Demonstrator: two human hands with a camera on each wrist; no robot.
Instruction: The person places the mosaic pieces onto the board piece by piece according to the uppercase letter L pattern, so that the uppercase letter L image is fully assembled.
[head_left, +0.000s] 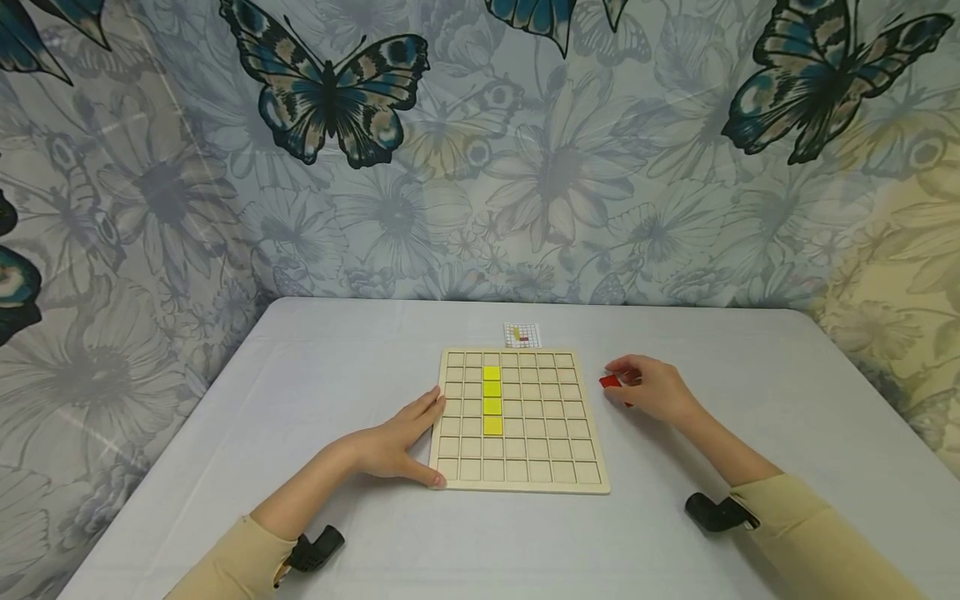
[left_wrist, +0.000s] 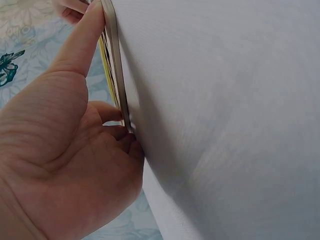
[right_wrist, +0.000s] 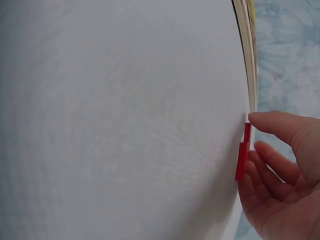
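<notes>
A pale wooden grid board (head_left: 528, 487) lies flat on the table, with a column of yellow squares (head_left: 492, 407) in its left half. My left hand (head_left: 393, 442) rests against the board's left side, fingers stretched along the edge and thumb at the near left corner. In the left wrist view the thumb (left_wrist: 82, 45) reaches along the board's rim (left_wrist: 117, 65). Right of the board, my right hand (head_left: 656, 392) pinches a red stepped piece (head_left: 610, 381) between thumb and fingers. The right wrist view shows this red piece (right_wrist: 242, 160) low at the table surface, partly covered by fingers.
A small printed card (head_left: 522, 335) with a coloured grid pattern lies just beyond the board's far edge. White cloth covers the table (head_left: 360, 350). Behind it hangs a backdrop (head_left: 562, 175) of flowers and butterflies. Both wrists carry black cameras (head_left: 716, 512).
</notes>
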